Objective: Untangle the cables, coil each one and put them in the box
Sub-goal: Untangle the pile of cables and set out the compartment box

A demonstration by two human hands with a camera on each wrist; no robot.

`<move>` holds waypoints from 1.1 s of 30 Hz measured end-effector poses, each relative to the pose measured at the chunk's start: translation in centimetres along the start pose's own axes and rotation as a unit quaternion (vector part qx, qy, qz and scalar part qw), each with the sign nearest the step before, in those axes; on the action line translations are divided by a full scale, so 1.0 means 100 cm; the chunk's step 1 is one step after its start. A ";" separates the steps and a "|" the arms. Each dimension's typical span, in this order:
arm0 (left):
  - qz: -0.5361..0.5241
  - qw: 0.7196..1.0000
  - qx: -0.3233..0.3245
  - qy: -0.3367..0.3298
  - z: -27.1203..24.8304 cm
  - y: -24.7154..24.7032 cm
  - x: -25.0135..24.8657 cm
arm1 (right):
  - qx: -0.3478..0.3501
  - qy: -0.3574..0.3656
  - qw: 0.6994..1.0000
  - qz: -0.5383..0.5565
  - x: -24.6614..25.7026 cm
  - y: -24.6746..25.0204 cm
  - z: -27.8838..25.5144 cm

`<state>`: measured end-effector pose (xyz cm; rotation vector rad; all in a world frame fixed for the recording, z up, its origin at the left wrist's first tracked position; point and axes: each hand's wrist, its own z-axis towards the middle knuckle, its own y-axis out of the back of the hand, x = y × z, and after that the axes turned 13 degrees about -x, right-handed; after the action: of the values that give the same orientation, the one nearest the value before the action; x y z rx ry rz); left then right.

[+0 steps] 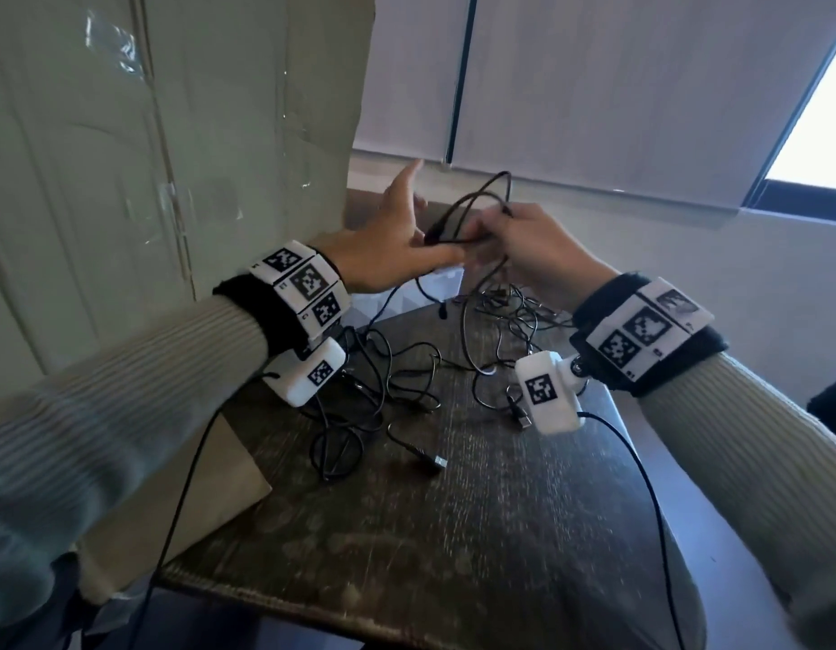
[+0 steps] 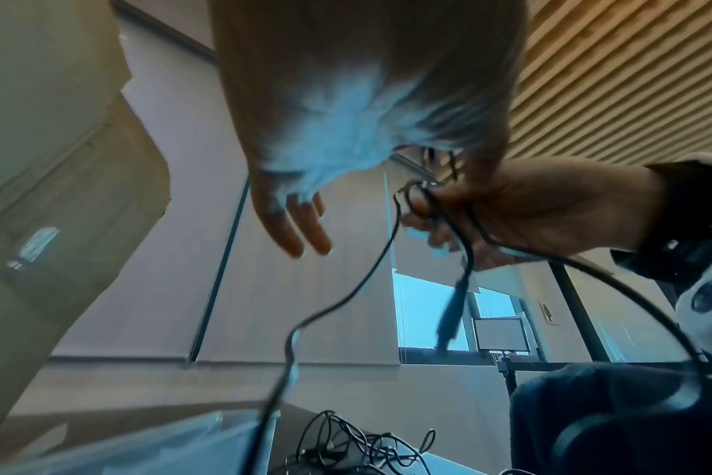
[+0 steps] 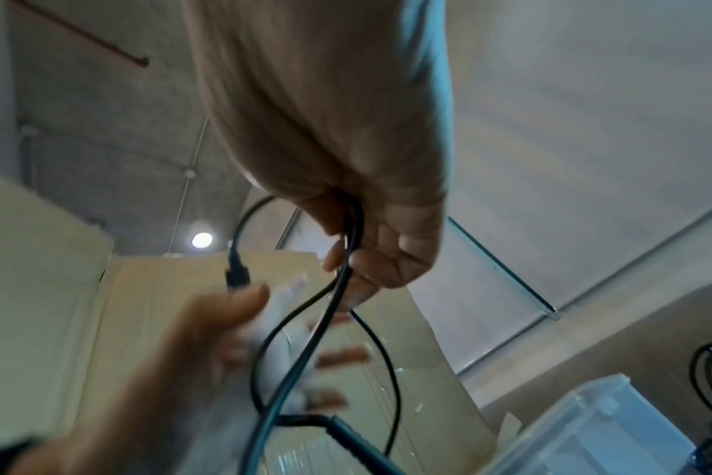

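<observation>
My right hand grips a black cable, gathered in a few loops that rise above its fingers. One plug end of the black cable sticks out toward my left hand. That hand is open beside the loops, fingers spread and thumb up, with its fingertips close to the strands. The cable's free length hangs down to a tangle of black cables on the dark table. A clear plastic box stands on the table behind and below my hands, mostly hidden in the head view.
A tall cardboard box stands at the table's left edge, close to my left wrist. A second clump of cables lies under my right hand. A USB plug lies toward the table's middle. A wall with blinds is behind.
</observation>
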<state>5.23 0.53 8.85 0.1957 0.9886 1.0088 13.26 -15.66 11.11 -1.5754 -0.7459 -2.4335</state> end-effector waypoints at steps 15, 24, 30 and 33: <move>0.097 0.976 0.190 0.050 -0.019 -0.019 0.045 | -0.095 0.028 0.951 0.292 0.039 0.065 0.009; 0.186 0.953 0.224 0.079 -0.014 0.013 0.066 | -0.165 0.008 0.960 0.227 0.010 0.087 0.010; 0.038 0.986 0.125 0.101 -0.002 0.024 0.036 | -0.114 -0.023 0.977 0.178 0.011 0.070 -0.003; 0.020 0.995 0.064 0.072 -0.005 0.017 0.005 | -0.036 -0.056 0.977 0.204 0.014 0.046 -0.010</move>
<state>3.90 1.74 9.17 0.2522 1.1869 1.0065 13.57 -19.89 13.50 -1.7037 -0.3099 -2.1092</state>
